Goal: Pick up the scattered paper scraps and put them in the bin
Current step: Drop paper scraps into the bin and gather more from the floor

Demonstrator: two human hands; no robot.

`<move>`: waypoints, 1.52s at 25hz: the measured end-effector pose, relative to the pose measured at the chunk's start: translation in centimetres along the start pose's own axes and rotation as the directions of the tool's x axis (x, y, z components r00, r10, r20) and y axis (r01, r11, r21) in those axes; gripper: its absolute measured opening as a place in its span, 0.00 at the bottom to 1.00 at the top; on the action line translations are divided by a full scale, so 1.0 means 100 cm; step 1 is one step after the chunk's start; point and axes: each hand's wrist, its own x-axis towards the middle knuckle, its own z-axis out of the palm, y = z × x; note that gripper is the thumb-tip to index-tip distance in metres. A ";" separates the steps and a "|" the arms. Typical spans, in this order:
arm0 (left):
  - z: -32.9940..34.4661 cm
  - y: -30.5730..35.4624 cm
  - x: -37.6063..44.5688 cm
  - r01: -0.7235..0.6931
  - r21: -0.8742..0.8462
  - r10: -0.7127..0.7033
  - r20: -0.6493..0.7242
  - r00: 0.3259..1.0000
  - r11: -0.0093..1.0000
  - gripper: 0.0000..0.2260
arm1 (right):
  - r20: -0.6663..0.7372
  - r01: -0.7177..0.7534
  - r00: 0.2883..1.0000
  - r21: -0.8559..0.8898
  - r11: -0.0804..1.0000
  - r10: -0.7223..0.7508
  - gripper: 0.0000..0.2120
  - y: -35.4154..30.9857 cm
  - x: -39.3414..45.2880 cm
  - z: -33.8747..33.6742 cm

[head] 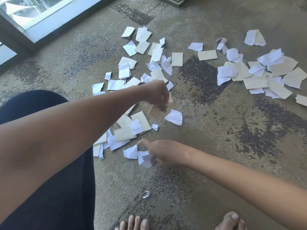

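left hand (157, 95), frame centre: pinching tan scrap (155, 112) | right hand (159, 152), lower centre: closing on white scraps (144, 157) | remaining paper scraps (259, 75): upper right, nearer right hand | bin: unseen

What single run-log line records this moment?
left hand: pinching tan paper scrap | right hand: closing on crumpled white scraps | patterned beige carpet: many scraps left | bin: unseen

Only illegible printed lines on some paper scraps (153, 65)
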 end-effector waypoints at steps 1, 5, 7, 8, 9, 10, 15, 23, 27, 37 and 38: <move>-0.002 -0.002 0.000 0.001 -0.006 -0.001 0.005 1.000 1.000 0.10 | -0.019 0.076 0.997 -0.142 0.987 -0.079 0.30 -0.003 0.013 0.002; -0.001 -0.015 -0.004 0.032 0.089 -0.036 0.053 0.998 0.996 0.17 | -0.034 0.217 0.962 -0.513 0.830 -0.272 0.30 -0.018 0.055 0.011; 0.004 -0.024 -0.009 0.072 0.180 -0.095 0.121 0.988 0.981 0.25 | 0.024 0.249 0.956 -0.592 0.767 -0.292 0.26 -0.016 0.060 0.018; 0.008 -0.029 -0.012 0.085 0.224 -0.123 0.162 0.979 0.971 0.28 | 0.044 0.255 0.956 -0.620 0.742 -0.291 0.24 -0.014 0.059 0.018; 0.011 -0.034 -0.017 0.096 0.253 -0.149 0.200 0.969 0.963 0.30 | 0.057 0.260 0.955 -0.630 0.732 -0.291 0.22 -0.010 0.059 0.019; 0.014 -0.039 -0.021 0.109 0.268 -0.173 0.229 0.958 0.957 0.32 | 0.065 0.263 0.956 -0.627 0.733 -0.287 0.21 -0.006 0.057 0.017; 0.030 -0.062 -0.033 0.097 0.284 -0.172 0.251 0.953 0.954 0.37 | 0.104 0.337 0.933 -0.587 0.736 -0.345 0.14 0.014 0.054 0.006; 0.040 -0.073 -0.041 -0.081 0.259 0.031 0.192 0.981 0.962 0.52 | 0.079 0.462 0.861 -0.533 0.709 -0.502 0.14 0.041 0.049 0.013; 0.048 -0.072 -0.053 -0.160 0.530 0.027 0.249 0.968 0.833 0.71 | 0.002 0.442 0.857 -0.519 0.732 -0.516 0.13 0.046 0.036 0.022; 0.044 -0.079 -0.070 -0.531 0.683 0.251 0.473 0.845 0.502 0.75 | -0.017 0.416 0.871 -0.506 0.756 -0.491 0.14 0.048 0.026 0.024; 0.046 -0.079 -0.070 -0.533 0.696 0.252 0.472 0.844 0.481 0.74 | -0.015 0.417 0.871 -0.504 0.756 -0.490 0.14 0.047 0.027 0.023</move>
